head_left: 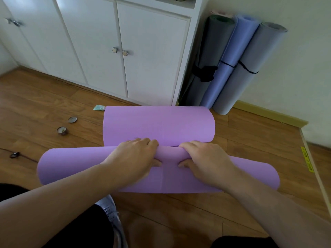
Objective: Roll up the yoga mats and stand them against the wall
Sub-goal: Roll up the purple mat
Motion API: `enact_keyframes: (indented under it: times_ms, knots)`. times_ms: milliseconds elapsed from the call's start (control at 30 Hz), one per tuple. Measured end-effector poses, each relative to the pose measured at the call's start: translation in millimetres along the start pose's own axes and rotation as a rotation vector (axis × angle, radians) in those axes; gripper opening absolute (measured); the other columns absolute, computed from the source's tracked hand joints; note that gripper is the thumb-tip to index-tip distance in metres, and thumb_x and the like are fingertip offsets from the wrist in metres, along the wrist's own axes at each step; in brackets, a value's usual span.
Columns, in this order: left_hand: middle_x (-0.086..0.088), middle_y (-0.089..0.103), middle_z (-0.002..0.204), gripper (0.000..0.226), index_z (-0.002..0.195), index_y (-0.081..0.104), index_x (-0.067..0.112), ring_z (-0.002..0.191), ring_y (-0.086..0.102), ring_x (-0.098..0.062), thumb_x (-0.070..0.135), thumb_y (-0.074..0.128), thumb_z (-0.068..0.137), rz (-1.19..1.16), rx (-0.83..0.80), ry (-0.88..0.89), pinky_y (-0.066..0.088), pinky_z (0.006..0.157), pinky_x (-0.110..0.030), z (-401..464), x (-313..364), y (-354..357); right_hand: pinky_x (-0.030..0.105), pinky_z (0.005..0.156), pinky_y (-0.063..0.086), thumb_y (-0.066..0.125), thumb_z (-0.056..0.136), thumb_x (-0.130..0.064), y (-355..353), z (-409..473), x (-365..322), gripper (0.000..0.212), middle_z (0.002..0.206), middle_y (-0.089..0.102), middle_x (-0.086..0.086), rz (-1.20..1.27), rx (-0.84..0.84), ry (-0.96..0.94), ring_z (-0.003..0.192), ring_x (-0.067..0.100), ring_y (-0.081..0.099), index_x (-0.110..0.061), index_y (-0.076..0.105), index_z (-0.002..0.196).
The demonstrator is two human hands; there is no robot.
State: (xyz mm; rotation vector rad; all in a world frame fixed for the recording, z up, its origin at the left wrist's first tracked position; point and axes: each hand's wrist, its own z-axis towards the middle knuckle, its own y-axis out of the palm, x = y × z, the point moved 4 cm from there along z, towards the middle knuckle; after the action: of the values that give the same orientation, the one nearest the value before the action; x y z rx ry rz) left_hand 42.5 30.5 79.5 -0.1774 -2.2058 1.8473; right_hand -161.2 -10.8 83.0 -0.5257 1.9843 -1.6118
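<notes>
purple mat [159,126] on floor, both hands gripping its roll

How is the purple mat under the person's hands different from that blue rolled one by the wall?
The purple foam mat lies on the wooden floor, only partly rolled, gripped by both hands; the blue rolled mat stands leaning against the wall, fully rolled. The blue one has a black cord around it; the purple one shows none. Both are yoga mats.

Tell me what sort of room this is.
Probably a room in a home, used for exercise: a wooden floor, white cupboards along the wall, and three rolled mats standing in the corner.
</notes>
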Motion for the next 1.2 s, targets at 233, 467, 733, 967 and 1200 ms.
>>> enact_keyframes:
  times_ms: [233,467,733,967,1200]
  knots:
    - [-0.003,0.056,0.124,0.057,0.12,0.037,0.018,0.115,0.059,-0.03,0.064,0.059,0.094,0.078,-0.178,0.032,0.044,0.091,-0.041,-7.0,6.9,14.5,0.04,0.074,0.043,0.055,0.106,-0.046,-1.1,0.1,-8.4,0.025,0.114,0.063,-0.004,-0.008,-0.154,-0.063,0.096,0.021,0.059,-0.025,0.048,0.117]
    - [-0.005,0.062,0.126,0.044,0.125,0.04,0.016,0.116,0.062,-0.03,0.053,0.052,0.104,0.04,-0.237,0.087,0.045,0.09,-0.04,-4.1,6.5,14.5,0.037,0.066,0.036,0.08,0.087,-0.044,4.7,-2.8,-11.3,0.056,0.106,0.06,-0.001,-0.101,-0.224,-0.027,0.092,0.028,0.062,-0.025,0.031,0.105]
    - [-0.001,0.065,0.113,0.034,0.101,0.042,0.027,0.105,0.062,-0.028,0.056,0.06,0.099,-0.113,-0.245,0.109,0.049,0.086,-0.04,-1.5,-4.7,16.8,0.038,0.069,0.04,0.078,0.089,-0.046,-0.5,-6.7,-11.2,0.044,0.11,0.053,-0.008,-0.089,-0.109,-0.085,0.095,0.019,0.053,-0.027,0.046,0.114]
    - [0.002,0.051,0.114,0.046,0.116,0.053,0.026,0.107,0.061,-0.026,0.067,0.056,0.096,-0.059,-0.248,0.048,0.047,0.081,-0.039,-3.2,-0.1,18.0,0.04,0.067,0.036,0.066,0.099,-0.033,15.0,-3.6,-5.1,0.029,0.104,0.06,-0.002,-0.047,-0.214,-0.025,0.09,0.026,0.057,-0.024,0.039,0.095]
    - [-0.001,0.06,0.12,0.039,0.116,0.035,0.02,0.112,0.061,-0.029,0.045,0.058,0.096,-0.046,-0.142,0.03,0.043,0.078,-0.04,-10.4,18.9,32.1,0.042,0.07,0.041,0.064,0.099,-0.039,10.9,-0.9,-3.9,0.026,0.108,0.061,0.0,0.042,-0.28,-0.003,0.089,0.024,0.051,-0.024,0.043,0.096]
